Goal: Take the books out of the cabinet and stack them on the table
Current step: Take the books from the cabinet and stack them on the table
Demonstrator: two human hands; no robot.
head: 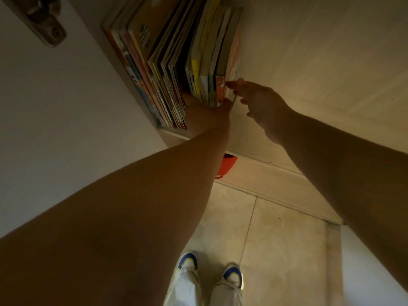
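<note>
Several thin colourful books (176, 62) stand upright in a row inside the cabinet (276, 51), spines toward me. My left hand (205, 115) reaches under the right part of the row; its fingers go into a gap between the books and its thumb lies against the rightmost spines. My right hand (260, 102) is stretched out with straight fingers, the fingertips touching the outer face of the rightmost book (234, 62) by the cabinet's side wall.
The open cabinet door (55, 96) with a metal hinge (46, 23) is at the left. An orange object (227, 166) shows below the shelf edge. Tiled floor (276, 239) and my two shoes (209, 274) lie below.
</note>
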